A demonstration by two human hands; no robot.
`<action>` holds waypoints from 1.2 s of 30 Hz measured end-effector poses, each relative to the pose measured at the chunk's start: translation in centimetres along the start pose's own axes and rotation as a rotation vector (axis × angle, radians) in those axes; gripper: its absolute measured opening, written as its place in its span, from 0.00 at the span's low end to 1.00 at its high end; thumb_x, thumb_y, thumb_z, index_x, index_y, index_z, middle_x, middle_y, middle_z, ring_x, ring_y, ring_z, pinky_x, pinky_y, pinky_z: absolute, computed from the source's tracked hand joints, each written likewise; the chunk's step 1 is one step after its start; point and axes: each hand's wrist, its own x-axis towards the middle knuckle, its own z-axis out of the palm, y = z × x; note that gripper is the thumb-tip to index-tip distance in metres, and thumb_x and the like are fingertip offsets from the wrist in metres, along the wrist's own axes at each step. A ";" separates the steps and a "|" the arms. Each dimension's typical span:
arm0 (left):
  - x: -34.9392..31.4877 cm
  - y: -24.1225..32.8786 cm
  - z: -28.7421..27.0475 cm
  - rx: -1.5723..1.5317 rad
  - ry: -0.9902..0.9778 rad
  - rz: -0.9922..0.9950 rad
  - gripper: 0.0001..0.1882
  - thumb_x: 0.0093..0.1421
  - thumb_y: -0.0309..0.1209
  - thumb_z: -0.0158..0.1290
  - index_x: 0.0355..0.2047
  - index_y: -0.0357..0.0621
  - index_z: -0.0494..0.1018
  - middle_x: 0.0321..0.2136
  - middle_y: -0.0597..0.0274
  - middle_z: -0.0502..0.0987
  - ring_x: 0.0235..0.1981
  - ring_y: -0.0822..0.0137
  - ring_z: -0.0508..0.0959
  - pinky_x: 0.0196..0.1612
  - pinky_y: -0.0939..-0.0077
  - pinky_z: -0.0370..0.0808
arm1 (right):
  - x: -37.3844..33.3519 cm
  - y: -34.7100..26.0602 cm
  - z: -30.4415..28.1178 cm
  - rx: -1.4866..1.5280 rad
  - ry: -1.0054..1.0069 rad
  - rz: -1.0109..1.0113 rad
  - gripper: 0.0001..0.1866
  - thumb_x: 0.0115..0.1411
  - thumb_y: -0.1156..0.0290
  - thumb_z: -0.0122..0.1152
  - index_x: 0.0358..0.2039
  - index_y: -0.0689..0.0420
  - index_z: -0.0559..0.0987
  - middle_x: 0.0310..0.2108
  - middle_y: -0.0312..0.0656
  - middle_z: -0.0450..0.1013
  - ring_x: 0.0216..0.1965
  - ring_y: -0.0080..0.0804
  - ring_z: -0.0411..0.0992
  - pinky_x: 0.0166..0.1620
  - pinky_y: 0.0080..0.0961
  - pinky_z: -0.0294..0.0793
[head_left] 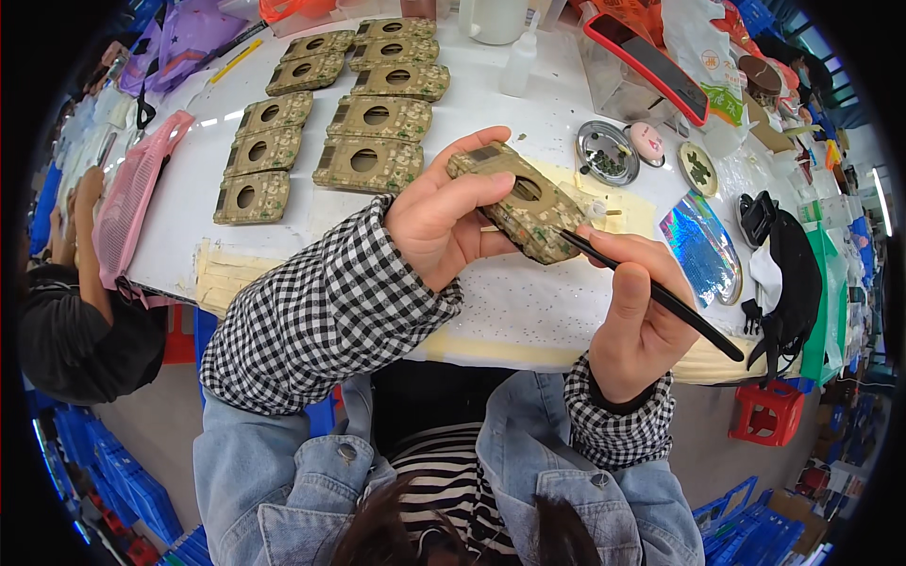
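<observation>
My left hand [436,222] holds a camouflage model tank hull [547,219] above the table, thumb on top and fingers beneath. The hull is tan, green and brown, tilted, with a round hole in its top. In my right hand [637,325] are slim black tweezers [675,304], gripped between thumb and fingers like a pen. Their tip touches or nearly touches the hull's near right corner. Whether a small part sits in the tip is too small to tell. Similar camouflage hulls [368,162] lie in rows on the table, left of and beyond my left hand.
Right of the hull are a round dish [590,140] with small dark green parts, a pink round object [646,143], another small dish [698,170] and a shiny iridescent pouch [694,231]. Behind stand a red-cased phone [646,71] and a white bottle [519,66]. A person [85,330] sits at left.
</observation>
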 end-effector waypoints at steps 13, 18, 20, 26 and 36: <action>-0.1 0.1 0.1 0.011 0.007 -0.002 0.28 0.58 0.27 0.47 0.57 0.40 0.49 0.44 0.51 0.67 0.44 0.59 0.73 0.46 0.58 0.75 | 0.0 0.1 0.0 0.001 0.003 -0.012 0.08 0.58 0.74 0.55 0.35 0.65 0.76 0.33 0.47 0.75 0.33 0.31 0.72 0.38 0.21 0.69; 0.2 -0.1 0.0 0.009 0.008 -0.011 0.27 0.59 0.30 0.47 0.56 0.41 0.50 0.44 0.52 0.67 0.44 0.61 0.73 0.45 0.60 0.75 | 0.0 0.3 0.1 0.072 0.050 -0.021 0.09 0.59 0.72 0.54 0.35 0.65 0.77 0.34 0.46 0.75 0.33 0.30 0.71 0.38 0.20 0.68; 0.3 -0.2 -0.3 0.002 0.005 -0.023 0.26 0.59 0.32 0.46 0.56 0.41 0.50 0.44 0.53 0.67 0.44 0.61 0.73 0.45 0.61 0.75 | 0.0 0.3 0.1 0.092 0.050 -0.026 0.09 0.59 0.72 0.54 0.35 0.65 0.77 0.34 0.46 0.75 0.33 0.29 0.70 0.37 0.20 0.68; 0.4 -0.4 -0.6 -0.001 -0.007 -0.027 0.25 0.60 0.33 0.46 0.55 0.41 0.51 0.45 0.54 0.67 0.44 0.61 0.73 0.45 0.63 0.76 | 0.4 0.3 0.1 -0.007 0.008 -0.090 0.08 0.57 0.74 0.56 0.35 0.65 0.77 0.32 0.45 0.75 0.32 0.31 0.70 0.36 0.21 0.69; 0.4 -0.4 -0.6 0.002 -0.005 -0.016 0.25 0.60 0.33 0.46 0.54 0.40 0.52 0.46 0.52 0.65 0.45 0.60 0.73 0.45 0.62 0.76 | 0.6 0.1 0.1 -0.070 -0.017 -0.121 0.07 0.55 0.76 0.58 0.34 0.65 0.77 0.31 0.45 0.75 0.32 0.34 0.72 0.38 0.23 0.70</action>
